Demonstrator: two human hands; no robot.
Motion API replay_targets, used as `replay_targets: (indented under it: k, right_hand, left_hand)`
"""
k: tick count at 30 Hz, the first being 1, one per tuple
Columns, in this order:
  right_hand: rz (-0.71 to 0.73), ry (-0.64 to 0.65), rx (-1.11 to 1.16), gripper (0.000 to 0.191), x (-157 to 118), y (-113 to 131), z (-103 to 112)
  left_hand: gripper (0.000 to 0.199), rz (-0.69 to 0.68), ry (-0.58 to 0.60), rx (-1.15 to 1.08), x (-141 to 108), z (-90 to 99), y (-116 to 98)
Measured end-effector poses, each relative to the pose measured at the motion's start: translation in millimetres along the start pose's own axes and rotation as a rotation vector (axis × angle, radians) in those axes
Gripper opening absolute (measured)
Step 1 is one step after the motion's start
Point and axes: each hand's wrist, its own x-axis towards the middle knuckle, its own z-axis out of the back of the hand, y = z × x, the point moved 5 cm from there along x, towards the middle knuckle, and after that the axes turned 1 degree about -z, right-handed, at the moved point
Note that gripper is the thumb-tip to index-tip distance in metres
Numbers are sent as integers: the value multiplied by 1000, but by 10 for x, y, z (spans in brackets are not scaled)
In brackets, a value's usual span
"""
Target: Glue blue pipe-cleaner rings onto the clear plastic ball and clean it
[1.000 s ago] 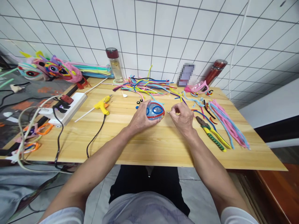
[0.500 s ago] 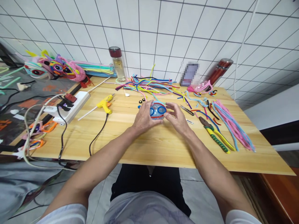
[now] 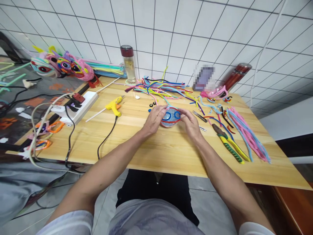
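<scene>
Hands at a decorated ball, with the clock centred on the ball and twelve toward the tiled wall (image 3: 144,42). Your clear, bluish ball (image 3: 171,116), bearing blue rings and a red band, sits over the wooden table (image 3: 151,153) between your two hands. Note the change: your right hand (image 3: 192,125), a second ago apart from the ball with its fingertips pinched, has come in at three o'clock; your left hand (image 3: 153,122) remains at nine. Both blue rings now show more fully. This suggests a shift from one-handed support to a two-handed hold, giving steadier control of the ball's angle. Pose: both hands are partly closed, fingers curved round the sides, the gap between them narrowed to the ball's width; how firmly they press cannot be told. The forearms approach from about eight o'clock and from between four and five. Small snips (image 3: 200,116) lie at three o'clock, pliers (image 3: 230,146) at four, a yellow glue gun (image 3: 114,105) between nine and ten, and mixed fuzzy stems (image 3: 161,87) near eleven.
</scene>
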Motion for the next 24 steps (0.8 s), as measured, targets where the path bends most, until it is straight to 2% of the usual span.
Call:
replay_targets:
  k: [4, 6, 8, 11, 14, 19, 24]
  right_hand:
    - [-55, -224, 65, 11, 22, -80, 165]
    - [-66, -264, 41, 9, 24, -101, 208]
    - [-56, -235, 8, 14, 22, -94, 190]
    - [2, -109, -54, 33, 10, -49, 84]
    - [43, -22, -124, 42, -5, -30, 7]
    - [19, -11, -147, 44, -11, -65, 6]
    - [3, -7, -138, 45, -8, -57, 6]
  left_hand:
    - [45, 5, 8, -14, 12, -12, 24]
    - [45, 4, 8, -24, 9, -25, 29]
    - [46, -3, 17, -37, 4, -38, 28]
    - [51, 3, 51, -42, -3, -52, 40]
    - [52, 27, 98, -38, -3, -51, 78]
    - [56, 13, 171, -31, 5, -52, 107]
    - [60, 0, 181, -73, -11, -62, 45]
